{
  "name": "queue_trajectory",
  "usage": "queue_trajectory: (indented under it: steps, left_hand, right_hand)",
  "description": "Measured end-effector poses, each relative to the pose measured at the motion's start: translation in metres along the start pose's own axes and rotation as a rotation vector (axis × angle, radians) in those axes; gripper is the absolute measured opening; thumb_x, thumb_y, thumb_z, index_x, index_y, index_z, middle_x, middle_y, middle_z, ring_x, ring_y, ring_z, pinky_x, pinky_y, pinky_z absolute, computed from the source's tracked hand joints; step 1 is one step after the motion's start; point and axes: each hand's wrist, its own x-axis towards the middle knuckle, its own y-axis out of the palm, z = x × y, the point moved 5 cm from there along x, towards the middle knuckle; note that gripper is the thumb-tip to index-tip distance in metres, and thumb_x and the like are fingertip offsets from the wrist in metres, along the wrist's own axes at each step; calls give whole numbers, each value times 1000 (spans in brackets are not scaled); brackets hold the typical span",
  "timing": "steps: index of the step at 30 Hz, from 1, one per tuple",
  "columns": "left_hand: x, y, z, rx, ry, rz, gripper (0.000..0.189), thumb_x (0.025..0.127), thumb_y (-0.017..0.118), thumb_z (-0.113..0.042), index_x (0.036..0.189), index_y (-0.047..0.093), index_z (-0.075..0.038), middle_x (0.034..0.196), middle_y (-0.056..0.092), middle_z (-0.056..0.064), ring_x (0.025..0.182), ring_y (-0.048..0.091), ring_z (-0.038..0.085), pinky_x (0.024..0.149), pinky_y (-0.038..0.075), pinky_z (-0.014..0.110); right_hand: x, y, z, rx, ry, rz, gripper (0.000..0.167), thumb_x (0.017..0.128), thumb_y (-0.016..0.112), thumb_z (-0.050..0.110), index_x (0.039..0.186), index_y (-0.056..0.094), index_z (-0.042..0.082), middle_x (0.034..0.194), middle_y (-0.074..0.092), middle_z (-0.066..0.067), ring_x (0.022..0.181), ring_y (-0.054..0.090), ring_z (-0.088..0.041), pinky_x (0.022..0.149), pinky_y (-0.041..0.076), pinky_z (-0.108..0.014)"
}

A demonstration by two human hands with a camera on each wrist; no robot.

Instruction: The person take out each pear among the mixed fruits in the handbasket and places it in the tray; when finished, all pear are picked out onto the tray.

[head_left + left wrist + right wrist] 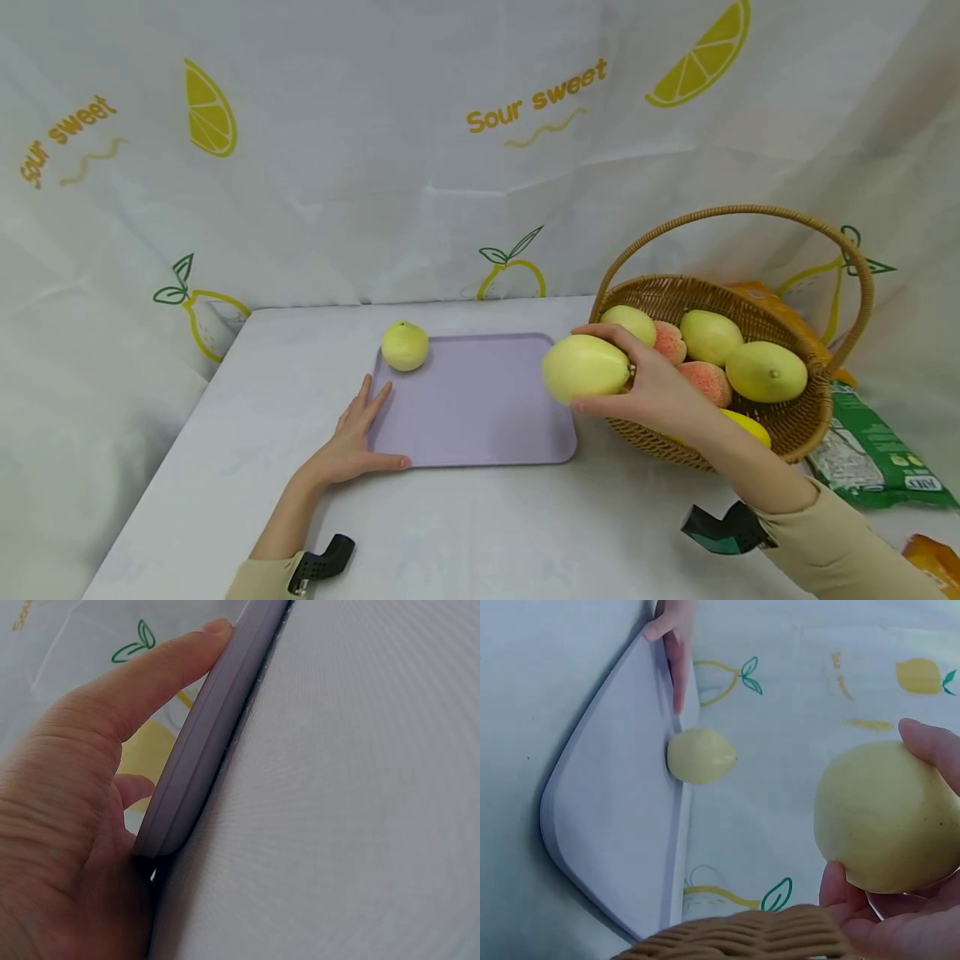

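A pale yellow-green pear [583,370] is held in my right hand [658,385], thumb and fingers curled round its sides. It is raised at the tray's right edge, beside the basket. The lilac tray [468,408] lies flat on the table. On its far left corner stands another pear [405,347], which also shows in the right wrist view. My left hand [348,443] is at the tray's near left corner with fingers spread. Its thumb [180,652] lies along the rim in the left wrist view.
To the right stands a wicker basket [813,425] with a tall arched handle, holding several pears, peaches [705,382] and a bright yellow fruit [748,427]. A green packet [873,450] lies beside it, with an orange packet [930,558] nearer. A printed curtain [360,217] hangs behind the table.
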Motion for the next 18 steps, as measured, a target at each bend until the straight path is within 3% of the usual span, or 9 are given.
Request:
queue_trajectory:
  steps: [11, 18]
  left_hand:
    - [0, -1, 1, 7, 2, -3, 117, 69, 86, -44, 158, 16, -14, 161, -14, 17, 142, -8, 50, 105, 4, 73]
    - [0, -1, 0, 11, 1, -4, 118, 68, 86, -45, 158, 16, -14, 161, -14, 17, 143, -9, 49, 105, 4, 73]
  right_hand:
    - [11, 29, 4, 0, -61, -4, 76, 74, 86, 34, 139, 47, 31, 124, 56, -5, 96, 59, -23, 82, 50, -42]
    - [19, 49, 1, 56, -30, 15, 78, 76, 84, 36, 143, 45, 30, 129, 55, -6, 99, 60, -22, 84, 51, -38]
